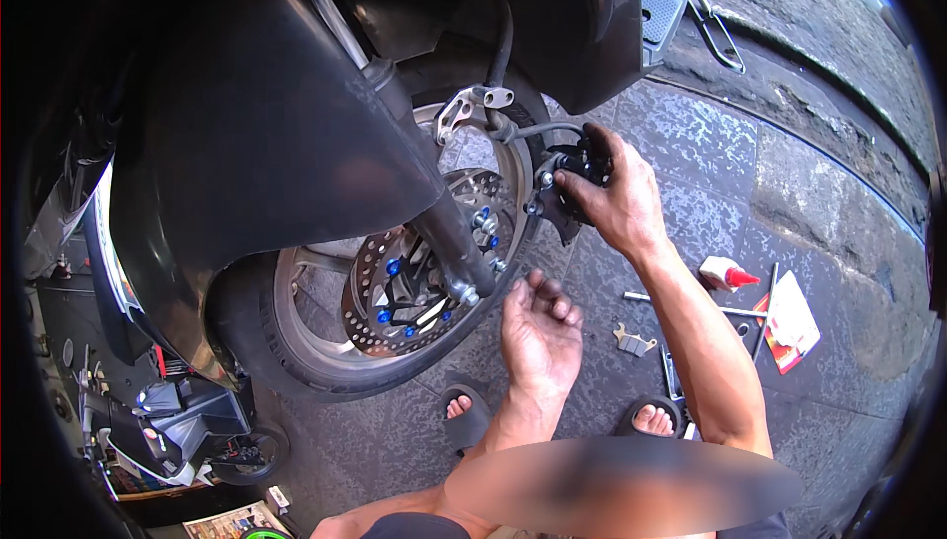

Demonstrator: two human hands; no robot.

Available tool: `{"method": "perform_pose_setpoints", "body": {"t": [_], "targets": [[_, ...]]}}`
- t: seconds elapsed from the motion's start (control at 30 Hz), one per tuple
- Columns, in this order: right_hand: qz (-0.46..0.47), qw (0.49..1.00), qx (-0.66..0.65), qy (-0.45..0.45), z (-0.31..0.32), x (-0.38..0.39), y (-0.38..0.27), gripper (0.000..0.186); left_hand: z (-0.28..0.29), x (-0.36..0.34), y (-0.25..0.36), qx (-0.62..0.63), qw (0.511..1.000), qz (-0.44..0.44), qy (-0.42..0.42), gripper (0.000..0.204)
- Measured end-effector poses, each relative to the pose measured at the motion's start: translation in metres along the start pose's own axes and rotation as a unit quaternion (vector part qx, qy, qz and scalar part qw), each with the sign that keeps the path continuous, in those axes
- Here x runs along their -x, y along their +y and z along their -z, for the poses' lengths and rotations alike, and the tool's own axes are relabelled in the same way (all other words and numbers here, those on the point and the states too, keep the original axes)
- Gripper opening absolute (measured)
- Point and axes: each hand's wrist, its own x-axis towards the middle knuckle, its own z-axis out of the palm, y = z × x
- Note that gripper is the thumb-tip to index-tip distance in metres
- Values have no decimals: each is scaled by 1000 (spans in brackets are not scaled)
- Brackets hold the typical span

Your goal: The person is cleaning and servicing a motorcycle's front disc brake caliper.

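The right hand (614,202), just right of centre in the frame, has its grip closed around a black metal brake caliper (564,184), thumb across its face and fingers wrapped behind it. The caliper sits beside the rim of the scooter's front wheel (296,337), joined to a thin black brake hose (533,128) that curves up toward the dark front fender (256,135). The left hand (538,330), lower centre, hovers palm up with fingers loosely curled; its grip is open and holds nothing that can be made out. Left of it, a perforated silver brake disc with blue bolts (414,292) fills the wheel hub, crossed by the dark fork leg (449,233). On the grey stone pavement (809,184) at right lie a small metal brake pad (634,342), a white squeeze bottle with a red cap (727,272), a red-and-white packet (789,320) and a long thin metal tool (691,304). Two sandalled feet (651,419) show near the bottom edge.
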Motion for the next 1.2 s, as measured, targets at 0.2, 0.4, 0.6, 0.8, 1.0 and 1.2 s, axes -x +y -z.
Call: {"method": "perform_pose_setpoints", "body": {"t": [0.2, 0.4, 0.6, 0.8, 1.0, 1.2], "targets": [[0, 1000, 8, 13, -8, 0, -5, 64, 11, -22, 3, -1, 996, -67, 66, 32], [-10, 999, -26, 42, -18, 2, -7, 64, 7, -32, 5, 40, 996, -70, 46, 26], [-27, 996, -62, 57, -32, 7, -12, 64, 7, -28, 6, 32, 996, -68, 44, 22], [-31, 993, -91, 66, -40, 8, -12, 63, 11, -28, 5, 16, 996, -64, 53, 23], [-55, 991, -108, 56, -45, 9, -15, 64, 12, -23, 1, -24, 997, -65, 35, 29], [-71, 989, -125, 31, -49, 14, -26, 66, 19, -18, -8, -58, 996, -56, 49, 31]]}}
